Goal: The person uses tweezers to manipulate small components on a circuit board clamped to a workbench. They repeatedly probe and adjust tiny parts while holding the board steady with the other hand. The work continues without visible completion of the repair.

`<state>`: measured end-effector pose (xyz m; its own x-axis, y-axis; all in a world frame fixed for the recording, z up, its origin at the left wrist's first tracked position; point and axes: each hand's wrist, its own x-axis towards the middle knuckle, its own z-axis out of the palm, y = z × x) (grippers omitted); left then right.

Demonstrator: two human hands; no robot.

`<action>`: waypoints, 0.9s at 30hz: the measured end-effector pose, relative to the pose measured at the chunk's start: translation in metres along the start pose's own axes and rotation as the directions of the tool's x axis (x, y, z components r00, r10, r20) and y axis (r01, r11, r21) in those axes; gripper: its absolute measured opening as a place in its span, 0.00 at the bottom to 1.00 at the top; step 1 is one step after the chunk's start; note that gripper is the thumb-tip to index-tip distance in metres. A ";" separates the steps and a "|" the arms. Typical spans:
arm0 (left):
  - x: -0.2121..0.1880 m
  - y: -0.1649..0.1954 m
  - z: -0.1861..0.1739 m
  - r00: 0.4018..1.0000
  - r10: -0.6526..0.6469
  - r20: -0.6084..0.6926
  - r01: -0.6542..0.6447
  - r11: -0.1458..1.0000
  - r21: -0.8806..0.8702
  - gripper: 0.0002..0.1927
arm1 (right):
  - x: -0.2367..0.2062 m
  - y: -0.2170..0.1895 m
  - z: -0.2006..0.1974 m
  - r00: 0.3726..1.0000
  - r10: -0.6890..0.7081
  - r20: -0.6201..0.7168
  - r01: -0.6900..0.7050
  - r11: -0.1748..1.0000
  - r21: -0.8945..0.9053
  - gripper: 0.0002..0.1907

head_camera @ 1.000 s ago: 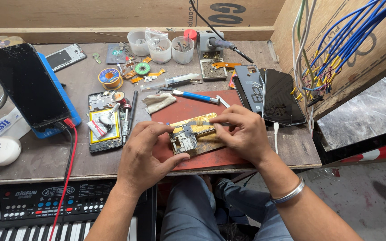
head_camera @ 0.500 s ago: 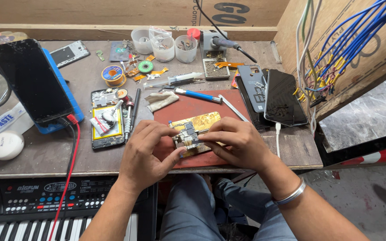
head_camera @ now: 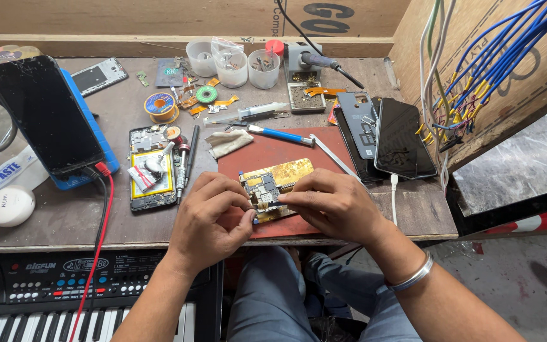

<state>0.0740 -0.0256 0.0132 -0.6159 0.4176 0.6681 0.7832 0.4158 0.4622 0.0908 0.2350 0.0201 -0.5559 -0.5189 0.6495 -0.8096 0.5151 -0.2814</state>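
Plywood walls box in a worn brown wooden counter [head_camera: 45, 221] crowded with repair clutter, and a bundle of blue wires [head_camera: 489, 57] hangs down the board at the upper right of the frame. At lower centre a dark red rectangular work mat [head_camera: 267, 158] lies on the counter, likely as a padded, heat-safe bed for fine work. On it sits a small gold-shielded phone circuit board [head_camera: 276, 183], held just above the mat's near edge. The left hand [head_camera: 210, 218] pinches the board's left end, fingers [head_camera: 238, 201] closed on it, seemingly to steady it. The right hand [head_camera: 333, 206] comes in from the right, thumb and forefinger pressed together on the board's middle, on some small part too tiny to make out.

Tools lie within reach just beyond the mat: a blue-handled slim screwdriver [head_camera: 283, 135] at its upper edge and a crumpled beige cloth [head_camera: 229, 142] to its left. Left of centre, an opened phone body with yellow battery [head_camera: 152, 168] lies face up. A black phone [head_camera: 45, 114] leans on a blue stand at the upper left, with a red lead clipped near its foot. Two dark phones [head_camera: 387, 136] are stacked at the right. Three clear plastic cups [head_camera: 232, 66] of small parts stand along the top, beside a grey soldering iron stand [head_camera: 305, 63]. A black electronic keyboard [head_camera: 64, 291] fills the lower left, under the counter's edge.
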 end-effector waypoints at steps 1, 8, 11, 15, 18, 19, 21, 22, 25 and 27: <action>0.000 0.000 0.000 1.000 0.003 -0.005 -0.003 1.000 -0.003 0.07 | 0.000 0.000 0.000 1.000 0.004 -0.002 -0.004 1.000 0.002 0.14; 0.000 0.002 0.000 0.999 0.005 -0.043 -0.005 1.000 0.003 0.07 | -0.002 0.002 -0.002 0.999 0.039 0.013 -0.039 0.999 0.027 0.14; 0.000 0.002 -0.001 0.998 -0.001 -0.062 0.000 1.000 -0.011 0.06 | -0.003 0.003 -0.002 0.999 0.050 0.006 -0.050 0.998 0.045 0.14; -0.002 0.003 -0.001 0.995 -0.030 -0.093 0.027 0.999 -0.029 0.05 | -0.004 0.004 -0.002 0.997 0.072 0.001 -0.072 0.995 0.073 0.14; -0.002 0.003 -0.001 0.995 -0.030 -0.098 0.027 0.999 -0.032 0.05 | -0.004 0.005 -0.002 0.997 0.082 0.002 -0.082 0.994 0.077 0.13; -0.002 0.003 0.000 0.995 -0.027 -0.097 0.024 0.999 -0.032 0.05 | -0.004 0.005 -0.001 0.997 0.080 0.000 -0.079 0.994 0.076 0.13; -0.003 0.002 -0.001 0.995 -0.023 -0.098 0.020 0.999 -0.034 0.06 | -0.004 0.005 -0.001 0.997 0.079 0.002 -0.079 0.994 0.073 0.13; -0.003 0.003 -0.001 0.995 -0.021 -0.098 0.017 0.999 -0.035 0.06 | -0.004 0.005 -0.001 0.997 0.081 0.006 -0.081 0.994 0.072 0.13; -0.002 0.004 0.000 0.991 -0.019 -0.134 0.012 0.999 -0.053 0.14 | -0.003 0.005 -0.001 0.997 0.069 0.018 -0.070 0.995 0.075 0.13; -0.001 0.004 0.000 0.993 0.002 -0.120 -0.005 1.000 -0.020 0.15 | -0.003 0.005 -0.002 0.998 0.051 0.034 -0.053 0.996 0.073 0.13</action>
<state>0.0778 -0.0245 0.0139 -0.5994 0.3183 0.7345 0.7877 0.3975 0.4706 0.0886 0.2400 0.0182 -0.6021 -0.5151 0.6100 -0.7907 0.4907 -0.3661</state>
